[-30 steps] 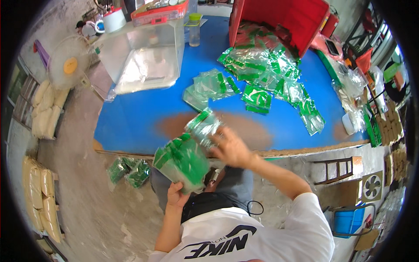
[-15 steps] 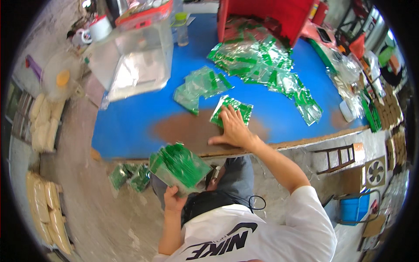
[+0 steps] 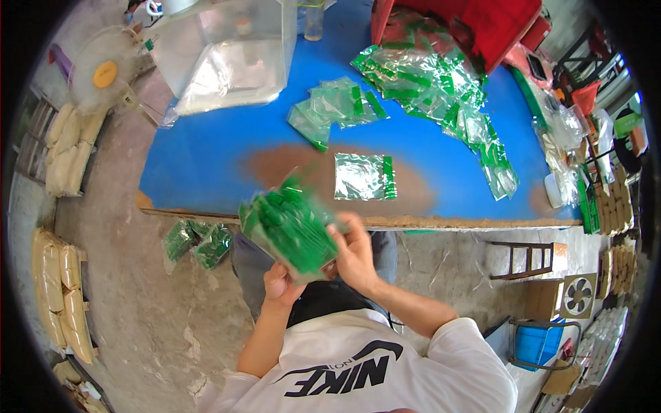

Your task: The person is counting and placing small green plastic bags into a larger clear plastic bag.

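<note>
My left hand (image 3: 281,283) is closed on the lower edge of a thick stack of clear-and-green plastic packets (image 3: 292,230), held tilted in front of the table's near edge. The stack's upper end is blurred by motion. At its right side my right hand (image 3: 354,251) presses its fingers on the edge, thumb and fingertips partly hidden. A single flat packet (image 3: 361,177), shiny with a green strip along its right side, lies on the worn brown patch of the blue table (image 3: 213,168). Beyond it rests a small loose group of packets (image 3: 337,103).
A large heap of packets (image 3: 420,82) spills from a tipped red bin (image 3: 502,27). At the left stands a clear plastic tub (image 3: 265,69); a small bottle (image 3: 313,24) is beside it. More green packets (image 3: 210,244) are below the table's left edge. A wooden ladder-like frame (image 3: 523,260) lies at right.
My right hand has left the single packet on the table and come back to the stack's right side. That packet now lies flat and uncovered. The view has shifted slightly.
</note>
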`<state>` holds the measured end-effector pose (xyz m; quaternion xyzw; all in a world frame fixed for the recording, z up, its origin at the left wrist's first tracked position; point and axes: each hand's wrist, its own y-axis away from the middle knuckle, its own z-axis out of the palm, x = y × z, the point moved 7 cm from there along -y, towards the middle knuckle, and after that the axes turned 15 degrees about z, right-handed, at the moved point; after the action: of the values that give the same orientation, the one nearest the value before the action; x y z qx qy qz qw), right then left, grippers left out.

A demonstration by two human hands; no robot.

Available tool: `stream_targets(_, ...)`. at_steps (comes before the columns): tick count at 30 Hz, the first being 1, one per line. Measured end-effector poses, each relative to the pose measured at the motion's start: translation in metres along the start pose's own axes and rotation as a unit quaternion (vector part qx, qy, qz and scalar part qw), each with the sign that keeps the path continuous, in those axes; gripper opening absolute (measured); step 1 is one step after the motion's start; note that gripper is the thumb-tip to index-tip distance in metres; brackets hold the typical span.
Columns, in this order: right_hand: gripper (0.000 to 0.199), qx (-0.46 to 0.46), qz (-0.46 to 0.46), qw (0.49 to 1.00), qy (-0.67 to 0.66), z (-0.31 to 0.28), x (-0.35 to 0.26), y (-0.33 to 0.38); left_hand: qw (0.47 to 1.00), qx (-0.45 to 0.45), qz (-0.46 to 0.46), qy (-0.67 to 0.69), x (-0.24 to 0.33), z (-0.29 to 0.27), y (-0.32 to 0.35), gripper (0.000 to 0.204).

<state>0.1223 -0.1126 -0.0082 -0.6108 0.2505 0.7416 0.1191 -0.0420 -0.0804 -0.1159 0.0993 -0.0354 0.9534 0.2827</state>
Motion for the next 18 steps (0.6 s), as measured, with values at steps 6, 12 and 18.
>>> stream_targets(6, 0.045, 0.152, -0.167, 0.842, 0.489, -0.01, -0.063, -0.031, 0.989, 0.071, 0.088, -0.096, 0.044, -0.001, 0.008, 0.062)
stream_targets(12, 0.029, -0.2, -0.274, 0.855, 0.392, 0.051, -0.024, -0.037, 0.974, 0.091, 0.105, -0.181, 0.059, -0.005, 0.009, 0.062)
stream_targets(18, 0.051, 0.164, -0.351, 0.82, 0.421, 0.046, -0.093, -0.193, 0.98, 0.11, 0.105, -0.13, 0.063, -0.008, 0.014, 0.065)
